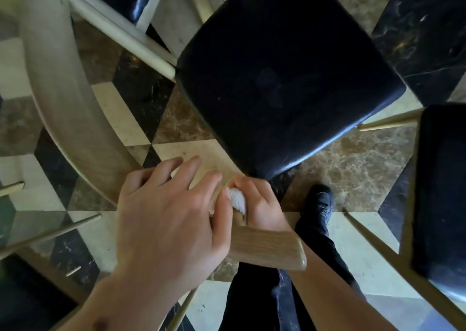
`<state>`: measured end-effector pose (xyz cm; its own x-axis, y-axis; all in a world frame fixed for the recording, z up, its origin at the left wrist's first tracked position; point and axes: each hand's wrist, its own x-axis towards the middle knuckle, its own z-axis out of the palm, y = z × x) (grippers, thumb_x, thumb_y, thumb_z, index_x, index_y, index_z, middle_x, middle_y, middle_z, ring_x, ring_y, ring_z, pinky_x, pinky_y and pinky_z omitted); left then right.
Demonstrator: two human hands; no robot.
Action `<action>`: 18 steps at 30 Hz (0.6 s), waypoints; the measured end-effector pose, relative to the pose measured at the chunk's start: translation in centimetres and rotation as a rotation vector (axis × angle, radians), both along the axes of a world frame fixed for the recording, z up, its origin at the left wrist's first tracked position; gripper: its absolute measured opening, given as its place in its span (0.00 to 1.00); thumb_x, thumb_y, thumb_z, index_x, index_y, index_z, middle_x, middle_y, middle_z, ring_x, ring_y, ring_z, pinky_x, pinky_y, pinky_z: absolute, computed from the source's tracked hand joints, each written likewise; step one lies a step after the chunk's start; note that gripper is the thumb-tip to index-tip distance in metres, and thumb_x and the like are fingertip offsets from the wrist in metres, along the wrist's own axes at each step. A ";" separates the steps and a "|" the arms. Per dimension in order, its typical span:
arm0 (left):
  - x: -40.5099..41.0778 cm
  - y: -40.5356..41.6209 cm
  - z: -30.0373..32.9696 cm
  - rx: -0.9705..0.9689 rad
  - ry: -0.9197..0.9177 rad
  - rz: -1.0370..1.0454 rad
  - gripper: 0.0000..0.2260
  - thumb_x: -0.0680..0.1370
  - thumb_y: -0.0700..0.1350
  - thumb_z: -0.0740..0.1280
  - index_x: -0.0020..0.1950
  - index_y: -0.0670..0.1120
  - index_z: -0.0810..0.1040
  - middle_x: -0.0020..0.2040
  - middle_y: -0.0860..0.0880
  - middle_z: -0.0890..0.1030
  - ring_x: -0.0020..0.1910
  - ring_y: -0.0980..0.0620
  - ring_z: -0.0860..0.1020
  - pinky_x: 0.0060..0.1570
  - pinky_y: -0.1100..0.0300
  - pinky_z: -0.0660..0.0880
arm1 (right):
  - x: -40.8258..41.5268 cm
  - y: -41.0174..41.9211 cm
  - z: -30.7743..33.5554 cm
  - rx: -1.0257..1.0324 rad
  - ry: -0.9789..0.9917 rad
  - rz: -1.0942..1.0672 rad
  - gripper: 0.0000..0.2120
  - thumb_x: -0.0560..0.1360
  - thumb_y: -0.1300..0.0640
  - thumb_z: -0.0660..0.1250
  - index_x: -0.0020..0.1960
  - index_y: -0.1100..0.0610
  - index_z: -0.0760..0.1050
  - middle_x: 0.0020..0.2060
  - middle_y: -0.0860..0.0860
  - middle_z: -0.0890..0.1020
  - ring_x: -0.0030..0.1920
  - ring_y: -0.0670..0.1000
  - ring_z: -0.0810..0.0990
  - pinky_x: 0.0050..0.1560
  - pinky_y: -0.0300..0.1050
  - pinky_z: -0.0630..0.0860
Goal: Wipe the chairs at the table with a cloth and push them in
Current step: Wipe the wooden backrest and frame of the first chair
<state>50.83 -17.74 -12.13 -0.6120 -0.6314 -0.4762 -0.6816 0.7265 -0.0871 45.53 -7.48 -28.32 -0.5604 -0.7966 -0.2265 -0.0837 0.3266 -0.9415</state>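
A checkered marble floor (121,119) lies under wooden chairs with dark seats. The left hand (166,217) rests on top of the chair back (267,248), its fingers spread and fairly straight. Just beyond the chair back, toward the seat (285,78), the right hand (262,204) curls its fingers around a white cloth (237,201), held against the wood.

Dining room: cushioned chairs (285,78) on patterned marble floor (353,159).
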 end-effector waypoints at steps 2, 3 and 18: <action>0.0 -0.1 0.0 0.006 0.022 0.007 0.19 0.79 0.54 0.56 0.55 0.52 0.85 0.60 0.48 0.83 0.60 0.45 0.79 0.53 0.44 0.68 | 0.3 0.2 1.4 -0.095 0.141 -0.011 0.14 0.76 0.50 0.65 0.58 0.56 0.72 0.49 0.53 0.80 0.49 0.51 0.75 0.50 0.44 0.76; 0.1 0.0 -0.1 -0.002 0.040 0.005 0.19 0.79 0.55 0.56 0.55 0.52 0.85 0.60 0.48 0.83 0.60 0.44 0.79 0.53 0.44 0.69 | 0.5 0.2 1.1 -0.125 0.185 -0.014 0.12 0.78 0.50 0.64 0.57 0.56 0.73 0.48 0.51 0.79 0.49 0.49 0.76 0.50 0.43 0.76; -1.5 -0.4 0.2 0.094 -0.095 0.071 0.15 0.71 0.56 0.60 0.45 0.57 0.86 0.59 0.51 0.84 0.52 0.46 0.83 0.48 0.47 0.73 | -1.7 0.8 -3.4 0.214 -1.039 -0.118 0.35 0.69 0.42 0.76 0.72 0.35 0.66 0.71 0.36 0.64 0.68 0.37 0.69 0.64 0.39 0.75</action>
